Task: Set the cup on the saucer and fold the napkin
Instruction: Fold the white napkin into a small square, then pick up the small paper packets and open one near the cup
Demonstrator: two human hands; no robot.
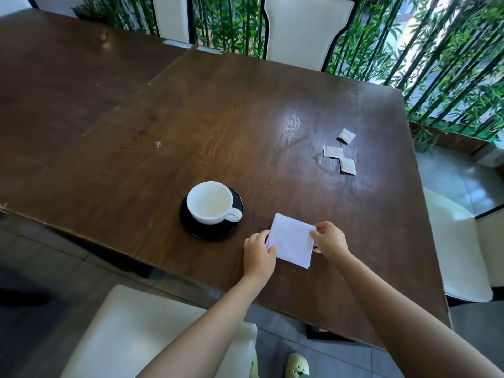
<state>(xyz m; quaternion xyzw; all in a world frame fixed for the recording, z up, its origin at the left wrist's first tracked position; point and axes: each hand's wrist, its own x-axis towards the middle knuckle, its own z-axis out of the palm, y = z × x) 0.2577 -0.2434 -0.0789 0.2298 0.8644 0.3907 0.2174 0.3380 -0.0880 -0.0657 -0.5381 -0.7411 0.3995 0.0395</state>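
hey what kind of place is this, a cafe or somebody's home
Probably a cafe or restaurant, though I can't be sure. A white cup sits on a black saucer on a big wooden table, small paper packets lie nearby, and matching cream chairs back onto a bamboo screen.

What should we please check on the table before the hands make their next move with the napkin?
1. White ceramic cup sits on the black round saucer: ok, upright, handle toward the napkin.
2. White folded cloth napkin lies flat on the dark wooden table: ok.
3. Left hand holds the napkin's near-left edge: ok.
4. Right hand pinches the right corner: ok.
5. Napkin is clear of the saucer: ok, a small gap shows.
6. Three small white paper packets are out of the way: ok, farther off to the right.
7. Fold finished and layers even: cannot tell.
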